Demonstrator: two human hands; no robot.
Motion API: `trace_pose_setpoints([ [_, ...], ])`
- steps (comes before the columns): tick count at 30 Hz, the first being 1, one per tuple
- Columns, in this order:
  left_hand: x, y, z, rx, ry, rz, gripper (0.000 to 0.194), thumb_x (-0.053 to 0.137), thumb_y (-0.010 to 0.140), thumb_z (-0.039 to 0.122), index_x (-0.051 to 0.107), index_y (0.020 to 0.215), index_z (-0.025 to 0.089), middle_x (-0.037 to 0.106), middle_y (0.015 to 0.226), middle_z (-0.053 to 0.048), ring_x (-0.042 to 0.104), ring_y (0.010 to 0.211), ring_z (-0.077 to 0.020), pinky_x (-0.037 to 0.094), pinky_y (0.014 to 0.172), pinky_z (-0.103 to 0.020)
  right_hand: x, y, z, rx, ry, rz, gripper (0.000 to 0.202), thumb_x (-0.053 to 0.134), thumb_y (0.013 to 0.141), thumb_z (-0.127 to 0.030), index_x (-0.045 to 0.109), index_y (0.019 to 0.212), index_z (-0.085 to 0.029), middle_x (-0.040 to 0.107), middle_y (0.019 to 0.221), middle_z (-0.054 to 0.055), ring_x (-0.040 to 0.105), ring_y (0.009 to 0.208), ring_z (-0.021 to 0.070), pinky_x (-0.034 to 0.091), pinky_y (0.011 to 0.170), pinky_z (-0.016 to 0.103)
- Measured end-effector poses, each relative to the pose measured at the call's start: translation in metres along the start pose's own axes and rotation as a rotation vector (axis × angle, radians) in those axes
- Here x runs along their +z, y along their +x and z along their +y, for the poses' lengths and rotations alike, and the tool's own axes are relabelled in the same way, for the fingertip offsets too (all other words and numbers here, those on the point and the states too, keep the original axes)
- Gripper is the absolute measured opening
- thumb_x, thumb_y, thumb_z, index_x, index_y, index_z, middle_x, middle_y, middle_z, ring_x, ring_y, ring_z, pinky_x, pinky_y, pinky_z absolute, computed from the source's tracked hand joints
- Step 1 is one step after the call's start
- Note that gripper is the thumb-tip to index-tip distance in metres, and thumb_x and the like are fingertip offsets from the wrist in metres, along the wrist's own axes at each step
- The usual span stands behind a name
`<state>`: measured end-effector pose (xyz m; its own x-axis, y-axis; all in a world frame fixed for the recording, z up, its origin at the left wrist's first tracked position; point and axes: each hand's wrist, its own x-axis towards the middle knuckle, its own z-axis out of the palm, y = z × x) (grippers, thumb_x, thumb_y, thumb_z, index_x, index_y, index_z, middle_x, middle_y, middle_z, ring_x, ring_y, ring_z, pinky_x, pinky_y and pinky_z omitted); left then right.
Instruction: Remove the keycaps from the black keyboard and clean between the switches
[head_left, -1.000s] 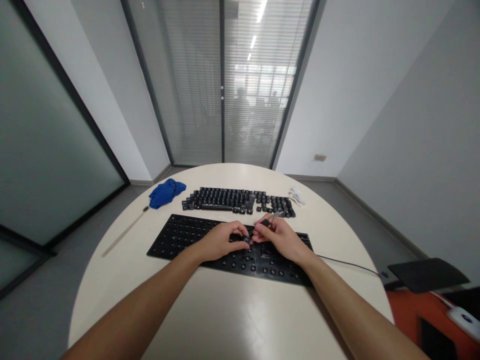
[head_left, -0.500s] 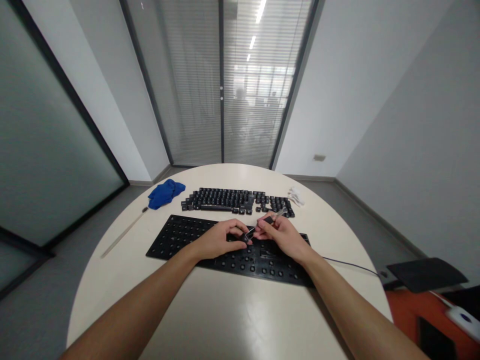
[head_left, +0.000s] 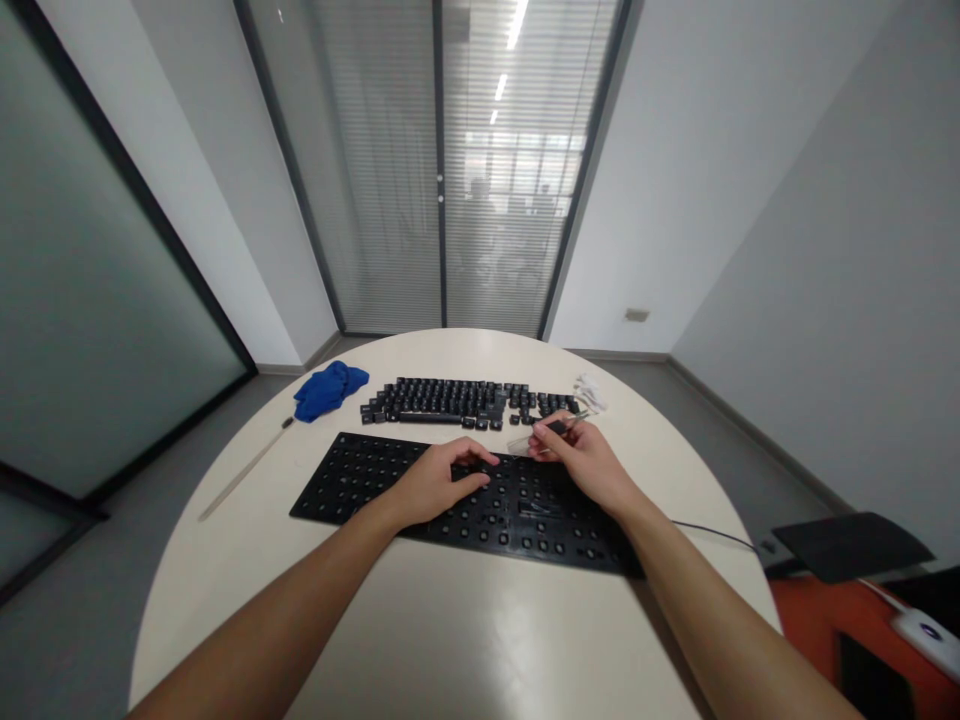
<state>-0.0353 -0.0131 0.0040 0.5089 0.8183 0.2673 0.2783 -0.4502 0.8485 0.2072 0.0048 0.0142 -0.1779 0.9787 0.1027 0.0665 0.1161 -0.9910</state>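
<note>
Kb base (head_left: 504, 518) lower mid-frame; L hand (head_left: 441, 482) over it, thumb n fingers apart, nothing btwn afaict. Keycaps (head_left: 450, 398) above centre, kb order, prob 2 keep track. R hand (head_left: 583, 458), right of centre, pinches wire tool (head_left: 556, 427) mid-handle, prob 4 control.

Plastic keyboard base (head_left: 514, 515), blue cloth (head_left: 330, 390), glossy tabletop (head_left: 480, 625)

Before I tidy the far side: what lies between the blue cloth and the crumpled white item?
In the head view, black keys set out in rows lie between the blue cloth and the crumpled white item.
</note>
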Motion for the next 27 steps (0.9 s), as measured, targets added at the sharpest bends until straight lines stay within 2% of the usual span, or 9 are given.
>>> trace_pose_setpoints([
  [6,0.000,-0.004,0.001,0.160,0.298,-0.031,0.017,0.068,0.083,0.019,0.066,0.100,0.019,0.068,0.103,-0.006,0.060,0.099,-0.0211,0.048,0.093,-0.036,-0.010,0.003,0.004,-0.018,-0.083,0.087,0.043,0.072,0.078,-0.059,0.061,0.087,-0.018,0.068,0.076,0.004,0.067,0.073,0.0191,0.057,0.073,0.036],
  [12,0.001,-0.005,0.001,0.170,0.351,-0.080,0.029,0.065,0.087,0.020,0.066,0.115,0.024,0.070,0.113,-0.006,0.061,0.107,-0.0218,0.046,0.098,-0.039,-0.010,0.000,0.002,-0.065,-0.257,0.070,0.040,0.064,0.085,-0.057,0.061,0.089,-0.018,0.069,0.075,0.006,0.067,0.070,0.0201,0.055,0.069,0.035],
  [15,0.002,-0.004,-0.002,0.191,0.357,-0.092,0.023,0.064,0.089,0.023,0.069,0.112,0.024,0.072,0.111,-0.005,0.062,0.107,-0.0211,0.046,0.099,-0.038,-0.009,-0.001,0.000,-0.087,-0.371,0.062,0.035,0.061,0.087,-0.054,0.062,0.089,-0.018,0.070,0.074,0.006,0.066,0.069,0.0204,0.053,0.067,0.034],
  [19,0.004,-0.003,-0.003,0.132,0.448,-0.049,0.020,0.069,0.088,0.029,0.071,0.107,0.024,0.074,0.105,-0.003,0.065,0.097,-0.0201,0.049,0.090,-0.033,-0.010,-0.002,-0.002,-0.123,-0.510,0.069,0.029,0.060,0.089,-0.048,0.064,0.086,-0.019,0.071,0.073,0.005,0.065,0.068,0.0208,0.050,0.066,0.033],
  [22,0.004,0.000,0.004,0.107,0.546,-0.020,0.019,0.068,0.089,0.035,0.072,0.104,0.024,0.074,0.100,-0.003,0.066,0.091,-0.0198,0.050,0.085,-0.031,-0.012,-0.002,-0.003,-0.140,-0.553,0.084,0.027,0.059,0.090,-0.046,0.065,0.086,-0.020,0.071,0.075,0.006,0.064,0.070,0.0215,0.049,0.066,0.033],
  [27,0.007,0.018,0.017,0.159,0.623,0.057,0.017,0.065,0.091,0.037,0.069,0.099,0.023,0.072,0.103,-0.002,0.063,0.099,-0.0214,0.048,0.089,-0.034,-0.020,0.000,-0.001,-0.146,-0.600,0.138,0.027,0.058,0.090,-0.047,0.065,0.088,-0.021,0.071,0.077,0.006,0.064,0.070,0.0221,0.048,0.066,0.033],
])
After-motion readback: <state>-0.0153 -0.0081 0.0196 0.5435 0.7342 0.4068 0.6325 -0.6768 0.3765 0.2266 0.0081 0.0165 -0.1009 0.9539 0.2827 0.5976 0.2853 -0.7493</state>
